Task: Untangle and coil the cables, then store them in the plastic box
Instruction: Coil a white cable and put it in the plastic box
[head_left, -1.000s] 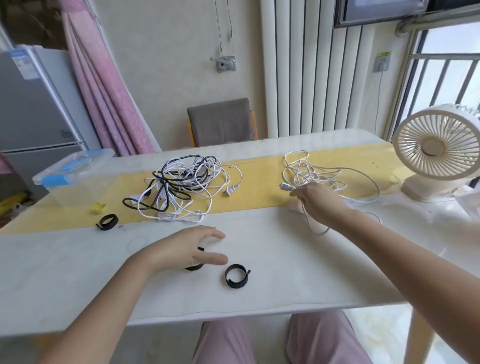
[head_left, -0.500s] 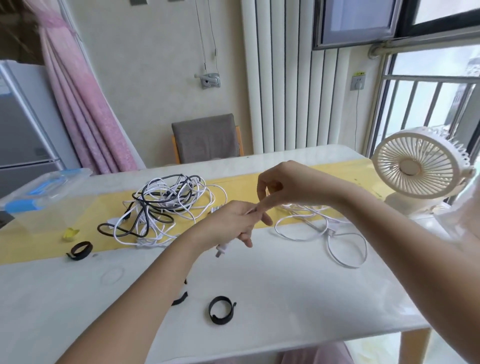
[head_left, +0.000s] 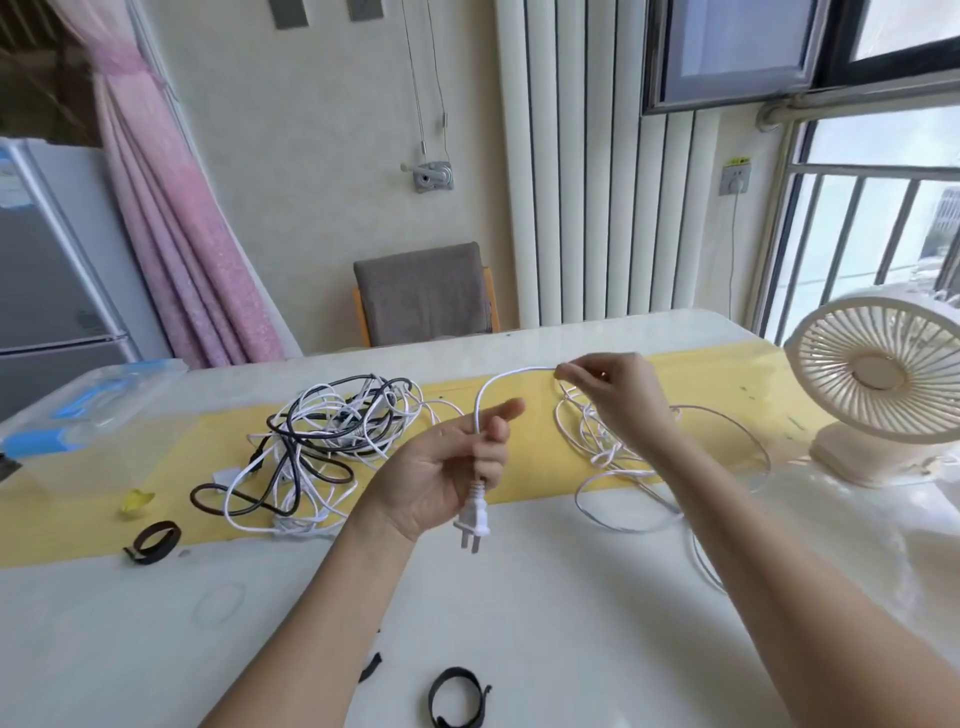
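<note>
head: left grip (head_left: 441, 478), right grip (head_left: 618, 400) tight on one white cable (head_left: 498, 378); three straps (head_left: 153, 540)

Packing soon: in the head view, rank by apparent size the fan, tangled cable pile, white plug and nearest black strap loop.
1. tangled cable pile
2. fan, cut off by the frame
3. white plug and black strap loop: alike; loop is nearer, unranked

A plastic box (head_left: 88, 410) at the far left is blurred and cut off at the edge. A fan (head_left: 878, 395) at the right is also cut off. The right forearm (head_left: 727, 519) hides part of the white cable (head_left: 477, 512) loops on the tabletop (head_left: 571, 623). The left forearm (head_left: 332, 597) covers most of a black strap (head_left: 370, 666) near the front.
</note>
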